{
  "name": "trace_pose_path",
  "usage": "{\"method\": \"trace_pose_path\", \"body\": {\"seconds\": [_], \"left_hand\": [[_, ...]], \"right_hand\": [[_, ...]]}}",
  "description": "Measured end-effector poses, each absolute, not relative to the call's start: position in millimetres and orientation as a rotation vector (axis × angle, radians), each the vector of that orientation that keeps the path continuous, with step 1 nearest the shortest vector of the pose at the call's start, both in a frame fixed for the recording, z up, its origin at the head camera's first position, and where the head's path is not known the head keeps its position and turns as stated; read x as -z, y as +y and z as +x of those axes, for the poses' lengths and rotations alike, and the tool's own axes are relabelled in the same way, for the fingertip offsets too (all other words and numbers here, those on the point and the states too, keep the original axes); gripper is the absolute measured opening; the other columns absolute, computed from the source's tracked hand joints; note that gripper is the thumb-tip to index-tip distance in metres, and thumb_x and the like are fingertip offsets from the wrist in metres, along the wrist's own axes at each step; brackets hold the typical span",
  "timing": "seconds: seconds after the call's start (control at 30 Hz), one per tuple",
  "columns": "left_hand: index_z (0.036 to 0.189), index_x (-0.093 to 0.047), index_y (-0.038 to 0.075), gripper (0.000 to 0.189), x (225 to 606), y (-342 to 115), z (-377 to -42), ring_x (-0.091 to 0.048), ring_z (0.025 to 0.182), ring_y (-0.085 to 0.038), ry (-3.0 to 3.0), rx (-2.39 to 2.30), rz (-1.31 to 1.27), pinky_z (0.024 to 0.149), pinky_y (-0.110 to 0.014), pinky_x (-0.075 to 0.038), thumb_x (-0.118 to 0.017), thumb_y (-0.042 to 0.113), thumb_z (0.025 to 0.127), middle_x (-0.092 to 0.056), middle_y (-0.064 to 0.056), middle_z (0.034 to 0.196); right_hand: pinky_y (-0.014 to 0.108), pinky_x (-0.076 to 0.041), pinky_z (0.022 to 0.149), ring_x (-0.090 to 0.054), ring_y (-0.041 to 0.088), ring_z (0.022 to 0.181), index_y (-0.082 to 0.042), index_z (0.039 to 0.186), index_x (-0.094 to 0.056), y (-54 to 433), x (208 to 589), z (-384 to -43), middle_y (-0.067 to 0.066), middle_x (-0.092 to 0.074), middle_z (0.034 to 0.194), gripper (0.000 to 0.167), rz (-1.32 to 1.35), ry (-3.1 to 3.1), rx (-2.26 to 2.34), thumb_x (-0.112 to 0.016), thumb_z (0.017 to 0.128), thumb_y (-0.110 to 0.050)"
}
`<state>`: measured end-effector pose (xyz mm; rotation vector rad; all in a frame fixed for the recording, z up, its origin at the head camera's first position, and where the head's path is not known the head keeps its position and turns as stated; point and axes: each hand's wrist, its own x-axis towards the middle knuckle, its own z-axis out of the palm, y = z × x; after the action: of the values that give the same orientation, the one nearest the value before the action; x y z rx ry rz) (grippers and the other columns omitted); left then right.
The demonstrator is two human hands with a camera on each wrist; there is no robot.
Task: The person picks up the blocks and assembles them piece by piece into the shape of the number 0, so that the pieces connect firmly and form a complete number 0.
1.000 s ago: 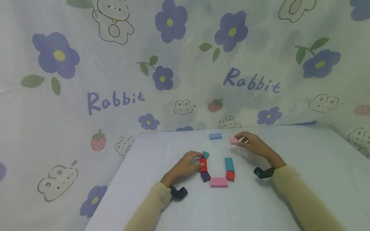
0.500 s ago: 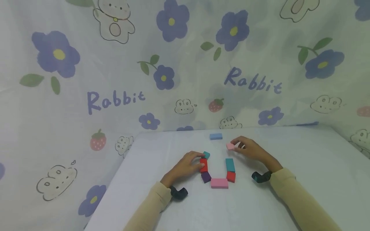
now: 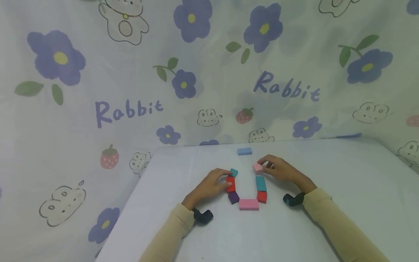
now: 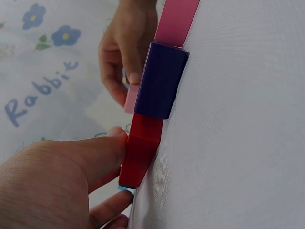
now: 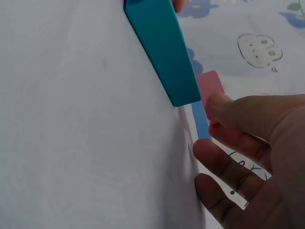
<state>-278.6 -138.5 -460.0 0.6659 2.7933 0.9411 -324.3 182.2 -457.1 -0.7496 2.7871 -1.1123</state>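
Blocks form a U on the white table. Down its left side run a small teal block point(image 3: 234, 172), a red block point(image 3: 231, 185) and a purple block point(image 3: 233, 198). My left hand point(image 3: 209, 185) rests its thumb on the red block, its fingers reaching to the small teal one. Between thumb and fingers, my right hand point(image 3: 282, 169) pinches a small light pink block point(image 3: 257, 167), held beyond the far end of a long teal block point(image 3: 260, 183). In the right wrist view, the light pink block point(image 5: 210, 90) is partly covered by the thumb.
A long pink block point(image 3: 249, 205) makes the near base of the U, with a small red block point(image 3: 262, 197) at its right corner. Farther back lies a light blue block point(image 3: 244, 151). Patterned cloth point(image 3: 209, 91) hangs behind the table point(image 3: 294, 236).
My right hand has carried the light pink block left and nearer, toward the far end of the long teal block. My left hand stays at the red and small teal blocks.
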Motion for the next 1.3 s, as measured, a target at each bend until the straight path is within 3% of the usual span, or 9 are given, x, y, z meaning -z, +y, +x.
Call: {"method": "trace_pose_path", "body": {"seconds": [0.63,0.9,1.13,1.3], "left_hand": [[0.14,-0.054,0.031,0.046,461.9,-139.4,-279.0,-0.039,0.144,-0.024,2.784,-0.963,0.651,0.116,-0.054,-0.035,-0.061,0.045,0.097,-0.05,0.001,0.148],[0.14,-0.054,0.03,0.045,463.8,-139.8,-280.9,-0.041,0.142,-0.023,2.786,-0.959,0.68,0.116,-0.054,-0.035,-0.061,0.045,0.097,-0.051,0.001,0.146],[0.14,-0.054,0.032,0.045,462.9,-139.3,-281.1,-0.041,0.142,-0.022,2.787,-0.95,0.671,0.116,-0.053,-0.036,-0.061,0.046,0.097,-0.051,0.002,0.146],[0.14,-0.054,0.031,0.045,460.9,-139.2,-280.6,-0.04,0.143,-0.023,2.787,-0.959,0.681,0.117,-0.053,-0.034,-0.06,0.045,0.097,-0.051,0.001,0.146]], "right_hand": [[0.035,-0.055,0.086,-0.061,0.017,0.097,-0.014,0.123,-0.066,177.2,463.0,-323.6,0.003,-0.068,0.113,0.03,-0.81,2.787,1.013,-0.07,0.092,-0.014],[0.039,-0.056,0.089,-0.061,0.019,0.101,-0.017,0.126,-0.066,178.6,462.9,-323.6,0.003,-0.067,0.116,0.033,-0.751,2.767,0.997,-0.069,0.094,-0.017],[0.049,-0.052,0.098,-0.059,0.027,0.114,-0.017,0.127,-0.066,180.3,463.2,-322.6,0.005,-0.066,0.124,0.03,-0.735,2.756,1.034,-0.062,0.098,-0.02],[0.047,-0.053,0.095,-0.06,0.025,0.111,-0.015,0.124,-0.068,180.2,463.4,-322.6,0.004,-0.068,0.121,0.027,-0.767,2.761,1.088,-0.063,0.098,-0.019]]}}
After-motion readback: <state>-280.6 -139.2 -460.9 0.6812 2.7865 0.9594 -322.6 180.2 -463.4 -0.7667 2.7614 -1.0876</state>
